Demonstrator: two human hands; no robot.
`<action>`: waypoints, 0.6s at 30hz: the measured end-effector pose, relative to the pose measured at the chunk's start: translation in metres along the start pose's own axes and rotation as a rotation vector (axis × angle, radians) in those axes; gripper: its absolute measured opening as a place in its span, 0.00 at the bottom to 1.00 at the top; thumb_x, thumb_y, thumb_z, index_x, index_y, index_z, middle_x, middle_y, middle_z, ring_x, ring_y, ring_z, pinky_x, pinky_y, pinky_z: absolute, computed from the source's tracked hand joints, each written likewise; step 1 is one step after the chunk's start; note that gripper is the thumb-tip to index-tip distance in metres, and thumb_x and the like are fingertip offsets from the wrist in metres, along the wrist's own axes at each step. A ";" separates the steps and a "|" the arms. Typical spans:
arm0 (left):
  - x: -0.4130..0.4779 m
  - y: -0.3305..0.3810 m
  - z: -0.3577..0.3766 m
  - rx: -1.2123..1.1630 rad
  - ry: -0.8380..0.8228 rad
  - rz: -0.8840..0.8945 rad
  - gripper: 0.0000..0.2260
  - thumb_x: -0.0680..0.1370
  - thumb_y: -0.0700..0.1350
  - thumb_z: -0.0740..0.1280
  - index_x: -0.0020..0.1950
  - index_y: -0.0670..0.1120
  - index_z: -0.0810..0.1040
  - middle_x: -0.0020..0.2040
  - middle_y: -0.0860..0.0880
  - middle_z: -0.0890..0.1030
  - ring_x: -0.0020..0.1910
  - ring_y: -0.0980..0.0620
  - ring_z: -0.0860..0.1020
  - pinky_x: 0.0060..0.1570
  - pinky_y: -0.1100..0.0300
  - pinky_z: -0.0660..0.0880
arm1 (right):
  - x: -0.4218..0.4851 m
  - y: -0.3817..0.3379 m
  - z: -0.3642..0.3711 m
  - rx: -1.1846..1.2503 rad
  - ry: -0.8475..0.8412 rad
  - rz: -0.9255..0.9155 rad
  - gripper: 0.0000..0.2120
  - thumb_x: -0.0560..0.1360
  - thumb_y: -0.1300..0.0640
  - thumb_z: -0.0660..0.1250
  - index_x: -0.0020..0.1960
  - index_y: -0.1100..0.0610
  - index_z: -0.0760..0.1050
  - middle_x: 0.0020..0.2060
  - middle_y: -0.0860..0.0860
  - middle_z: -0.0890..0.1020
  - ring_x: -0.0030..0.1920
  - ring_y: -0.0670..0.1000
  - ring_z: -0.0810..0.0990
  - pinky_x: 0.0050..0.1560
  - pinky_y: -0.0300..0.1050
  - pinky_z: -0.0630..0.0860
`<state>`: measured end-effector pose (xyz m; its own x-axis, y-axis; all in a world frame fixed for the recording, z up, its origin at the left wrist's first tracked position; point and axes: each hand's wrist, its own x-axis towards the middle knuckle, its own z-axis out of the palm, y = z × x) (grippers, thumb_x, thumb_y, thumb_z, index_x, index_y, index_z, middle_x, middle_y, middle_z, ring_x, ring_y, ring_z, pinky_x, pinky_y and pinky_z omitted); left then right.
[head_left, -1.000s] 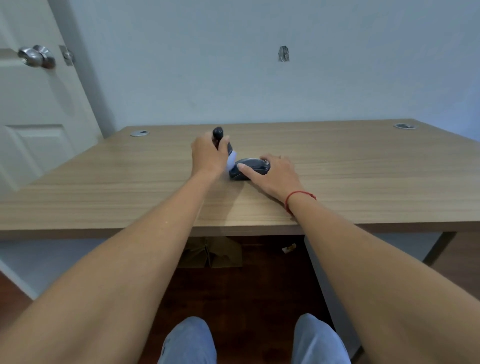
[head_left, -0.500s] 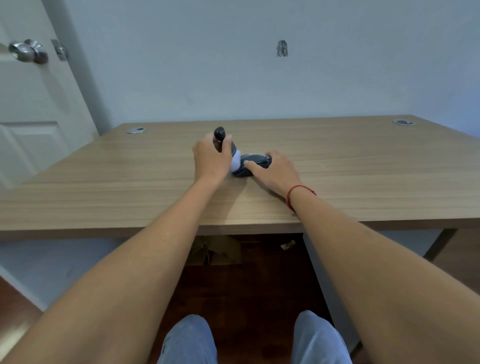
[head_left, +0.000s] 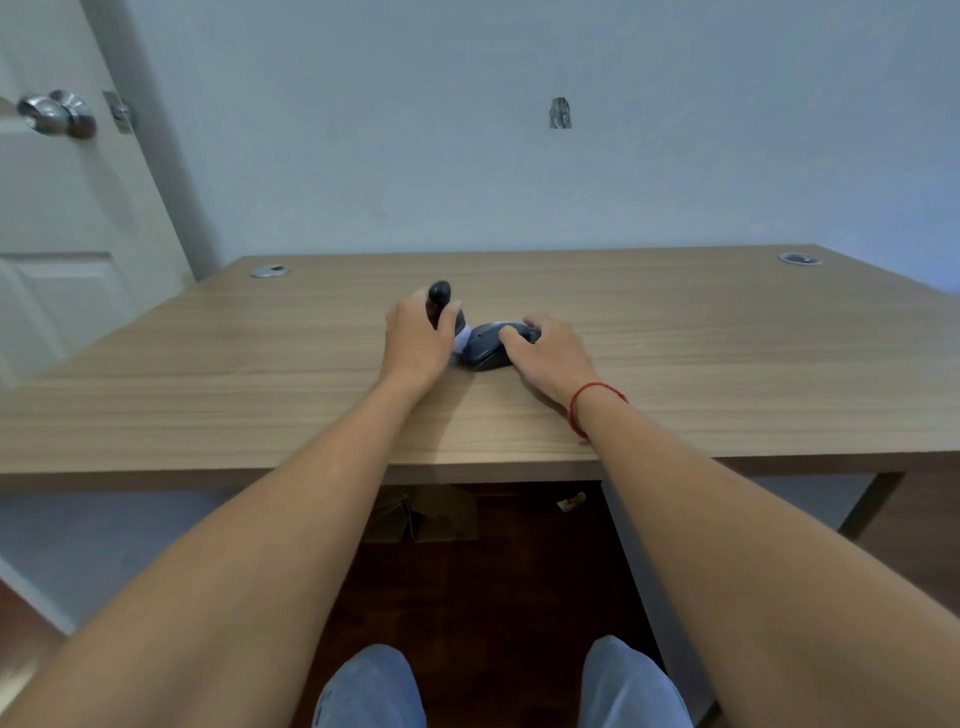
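Note:
A dark grey computer mouse (head_left: 485, 349) lies in the middle of the wooden desk (head_left: 727, 353). My right hand (head_left: 550, 356) grips it from the right, fingers curled over its top and far side. My left hand (head_left: 420, 338) grips a dark handled tool (head_left: 439, 297) whose rounded black end sticks up above my fingers. A pale, whitish part (head_left: 462, 340) of the tool shows below my thumb, touching the mouse's left side. The tool's lower end is hidden by my hand.
Two round metal cable grommets sit in the desk's far corners, one on the left (head_left: 269, 270), another on the right (head_left: 799, 258). A white door with a metal knob (head_left: 57, 111) stands at the left. Under the desk lies a cardboard box (head_left: 421, 512) on dark floor.
Both hands have stayed on the mouse and the tool; the pale part has closed in against the mouse's left side. The view has shifted slightly.

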<state>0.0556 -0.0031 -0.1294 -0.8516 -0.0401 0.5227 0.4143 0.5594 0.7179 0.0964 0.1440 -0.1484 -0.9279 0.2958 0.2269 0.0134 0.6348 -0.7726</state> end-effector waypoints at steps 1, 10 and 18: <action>-0.001 -0.006 0.001 0.031 -0.020 0.010 0.12 0.77 0.46 0.64 0.41 0.38 0.75 0.38 0.43 0.78 0.39 0.45 0.75 0.39 0.55 0.70 | 0.000 0.000 -0.001 0.006 -0.004 0.004 0.15 0.72 0.43 0.59 0.43 0.54 0.73 0.40 0.50 0.78 0.44 0.55 0.77 0.43 0.49 0.72; 0.004 0.012 -0.005 -0.045 0.007 0.134 0.14 0.76 0.47 0.66 0.40 0.36 0.77 0.36 0.43 0.79 0.37 0.46 0.76 0.39 0.56 0.72 | -0.004 -0.001 0.003 -0.117 -0.006 0.018 0.39 0.55 0.22 0.65 0.51 0.51 0.75 0.49 0.48 0.81 0.50 0.53 0.79 0.53 0.54 0.78; 0.002 -0.005 -0.007 0.038 0.028 0.080 0.12 0.77 0.46 0.65 0.38 0.39 0.74 0.35 0.45 0.76 0.36 0.45 0.73 0.35 0.61 0.67 | -0.003 0.001 0.002 -0.146 -0.042 -0.044 0.30 0.60 0.30 0.68 0.51 0.50 0.74 0.50 0.48 0.80 0.52 0.53 0.78 0.54 0.52 0.75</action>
<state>0.0544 -0.0121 -0.1289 -0.8067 -0.0174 0.5907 0.4676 0.5925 0.6560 0.0982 0.1422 -0.1505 -0.9434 0.2373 0.2316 0.0235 0.7447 -0.6670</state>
